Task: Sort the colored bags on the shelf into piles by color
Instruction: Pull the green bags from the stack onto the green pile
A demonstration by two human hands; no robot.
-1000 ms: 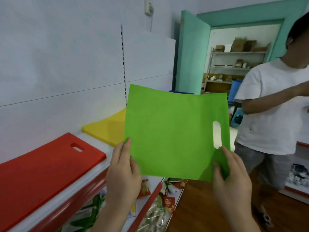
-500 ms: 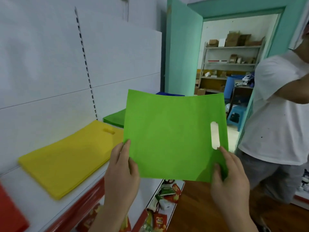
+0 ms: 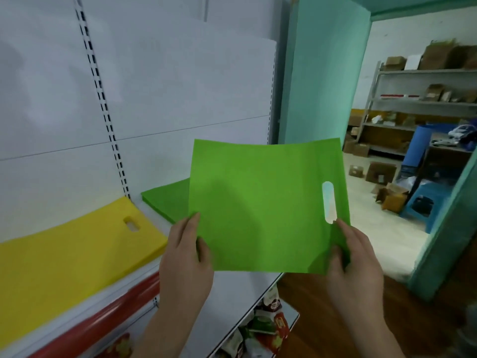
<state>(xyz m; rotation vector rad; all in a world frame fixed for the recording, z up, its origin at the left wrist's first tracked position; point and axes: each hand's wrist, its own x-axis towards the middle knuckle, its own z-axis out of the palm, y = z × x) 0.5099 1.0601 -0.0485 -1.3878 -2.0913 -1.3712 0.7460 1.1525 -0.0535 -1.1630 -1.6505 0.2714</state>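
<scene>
A flat green bag (image 3: 260,202) with an oval handle slot hangs in the air in front of the shelf. My left hand (image 3: 187,257) pinches its lower left corner. My right hand (image 3: 353,264) pinches its lower right corner just below the slot. Behind the bag, a pile of green bags (image 3: 167,201) lies on the white shelf (image 3: 144,275); the held bag hides its right part. A pile of yellow bags (image 3: 69,251) lies to the left on the same shelf.
The shelf has a red front strip (image 3: 103,316) and a white back panel. Snack packets (image 3: 260,329) fill a lower shelf. To the right, a teal door frame (image 3: 438,244) opens onto a storeroom with a metal rack, cardboard boxes and a blue stool (image 3: 423,205).
The view has swung right along the shelf: the red pile left the frame, the green pile came into sight. The person in the white shirt is gone. Both hands keep their hold on the green bag.
</scene>
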